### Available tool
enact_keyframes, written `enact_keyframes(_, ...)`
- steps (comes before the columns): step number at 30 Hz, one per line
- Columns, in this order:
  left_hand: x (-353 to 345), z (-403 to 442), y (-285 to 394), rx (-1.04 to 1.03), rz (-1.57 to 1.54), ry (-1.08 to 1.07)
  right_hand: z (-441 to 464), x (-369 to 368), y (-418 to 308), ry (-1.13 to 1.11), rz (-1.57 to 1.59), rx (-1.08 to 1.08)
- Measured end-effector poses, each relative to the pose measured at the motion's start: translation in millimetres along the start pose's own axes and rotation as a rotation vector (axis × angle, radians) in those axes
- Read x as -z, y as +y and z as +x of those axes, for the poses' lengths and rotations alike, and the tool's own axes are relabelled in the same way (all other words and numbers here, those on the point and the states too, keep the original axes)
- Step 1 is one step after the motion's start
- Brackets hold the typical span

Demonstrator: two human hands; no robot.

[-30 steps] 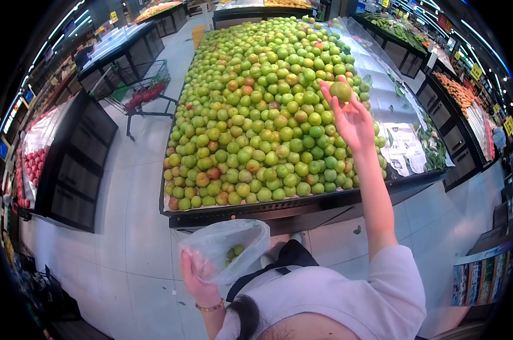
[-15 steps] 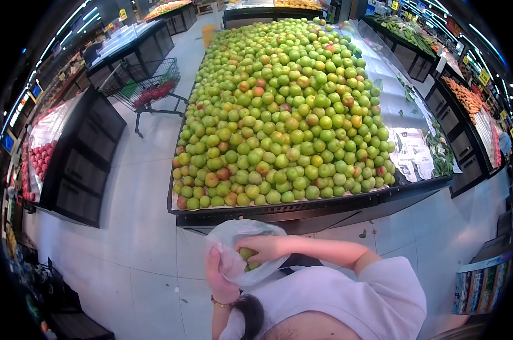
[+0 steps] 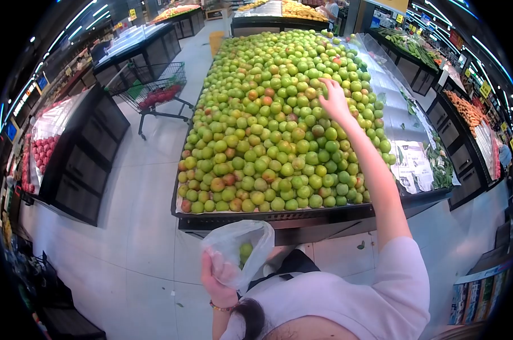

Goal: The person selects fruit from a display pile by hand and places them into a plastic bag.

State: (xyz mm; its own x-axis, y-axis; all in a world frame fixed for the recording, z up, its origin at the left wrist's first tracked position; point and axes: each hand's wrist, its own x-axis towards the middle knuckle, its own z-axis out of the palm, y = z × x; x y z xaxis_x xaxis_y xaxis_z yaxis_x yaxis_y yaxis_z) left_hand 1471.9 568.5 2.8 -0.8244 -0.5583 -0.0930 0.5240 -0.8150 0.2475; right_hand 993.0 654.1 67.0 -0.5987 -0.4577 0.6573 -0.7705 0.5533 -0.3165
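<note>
A big heap of green, partly reddish round fruits (image 3: 256, 136) fills a black-edged display stand. My left hand (image 3: 219, 279) grips the side of a clear plastic bag (image 3: 256, 238), whose mouth gapes upward in front of the stand; green fruit shows inside it. On the outstretched right arm, my right hand (image 3: 334, 99) is over the right part of the heap, its fingers curved down and apart at the fruits. I make out no fruit held in it.
A shopping cart (image 3: 154, 93) with red contents stands left of the heap. Newspaper (image 3: 412, 164) and leaves lie on the stand's right side. Other produce stands are on both sides. A person (image 3: 330, 11) is at the far back.
My right hand went from above the heap, holding a green fruit, down into the bag, and is now back at the heap without that fruit. My left hand still holds the bag.
</note>
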Motion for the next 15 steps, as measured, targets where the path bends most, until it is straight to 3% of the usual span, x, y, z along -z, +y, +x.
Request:
enact_keyframes(2,-1,-2,2,-0.006,0.0,-0.01,12,-21,45,-0.089,-0.157,-0.163)
enact_keyframes(4,-2,-3,4,-0.016,0.009,-0.004,15,-35,68,-0.228,-0.209,-0.165)
enact_keyframes(10,-3,-7,4,-0.024,0.049,0.058,13,-52,58,-0.191,-0.241,-0.285)
enact_keyframes(13,-3,-7,4,-0.025,0.067,0.076,8,-50,42,-0.011,-0.175,-0.204)
enact_keyframes(15,-1,-6,5,-0.023,0.065,0.07,6,-42,28,0.092,0.114,-0.148)
